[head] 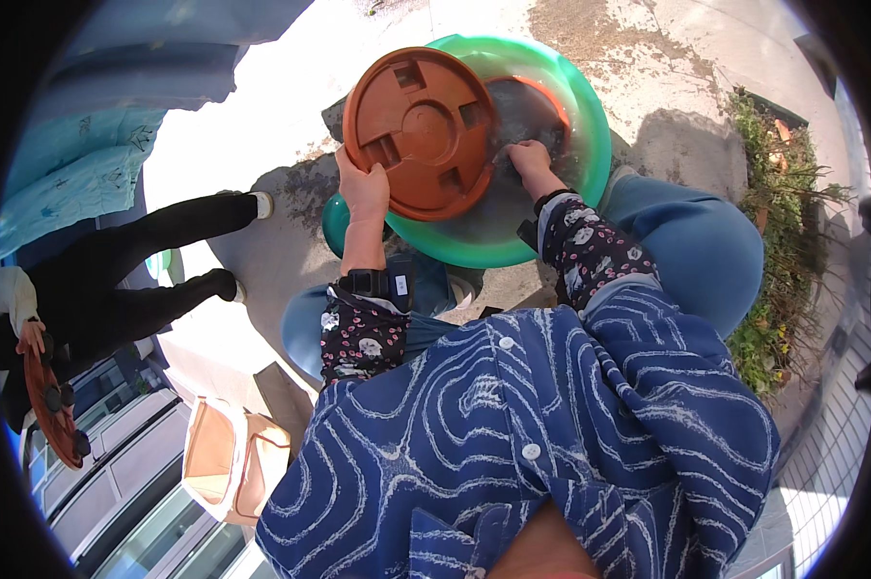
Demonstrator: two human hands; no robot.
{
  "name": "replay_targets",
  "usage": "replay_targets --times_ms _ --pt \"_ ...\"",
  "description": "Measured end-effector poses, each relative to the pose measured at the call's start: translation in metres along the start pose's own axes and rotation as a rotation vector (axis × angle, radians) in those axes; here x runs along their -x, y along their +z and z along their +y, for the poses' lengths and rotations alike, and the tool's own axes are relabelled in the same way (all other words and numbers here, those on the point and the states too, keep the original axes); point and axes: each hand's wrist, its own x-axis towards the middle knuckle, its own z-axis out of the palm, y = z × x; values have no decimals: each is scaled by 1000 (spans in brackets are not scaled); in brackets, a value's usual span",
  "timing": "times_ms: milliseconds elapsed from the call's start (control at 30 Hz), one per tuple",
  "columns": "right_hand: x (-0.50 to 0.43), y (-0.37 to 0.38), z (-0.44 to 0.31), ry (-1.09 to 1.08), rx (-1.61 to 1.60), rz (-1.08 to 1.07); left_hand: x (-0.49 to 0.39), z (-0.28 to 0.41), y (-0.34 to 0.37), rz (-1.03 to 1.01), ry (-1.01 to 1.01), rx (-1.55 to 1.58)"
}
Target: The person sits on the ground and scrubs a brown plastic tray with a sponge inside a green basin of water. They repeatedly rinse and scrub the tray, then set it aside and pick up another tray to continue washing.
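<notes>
A round terracotta-coloured plastic plant stand base (429,130) is tilted up over the green basin (587,181), its recessed side facing me. My left hand (363,184) grips its lower left rim, thumb at a square recess. Inside the basin is cloudy water, and the orange rim of another round piece (555,98) shows there. My right hand (529,161) is low over the water beside the base's right edge, fingers curled. Blur and splashing hide whether it holds anything. A smaller green vessel (334,224) stands partly behind my left forearm.
At left a person in black trousers (138,246) holds a similar terracotta plant stand (48,405) with dark casters. Laundry (80,159) hangs above. A beige container (236,459) is at lower left, near a vehicle (117,478). Plants (775,253) line the right side.
</notes>
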Motion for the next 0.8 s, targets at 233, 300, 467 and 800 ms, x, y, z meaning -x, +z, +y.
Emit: replay_targets --times_ms 233,300,467,800 --pt "19 46 -37 -743 299 76 9 -12 11 6 28 6" --pt "29 38 -26 -572 456 -51 7 -23 15 18 -29 56" --pt "36 20 -11 -473 583 23 7 -38 16 10 -103 131" --pt "20 28 -7 -425 627 142 26 -27 11 -124 -142 -10"
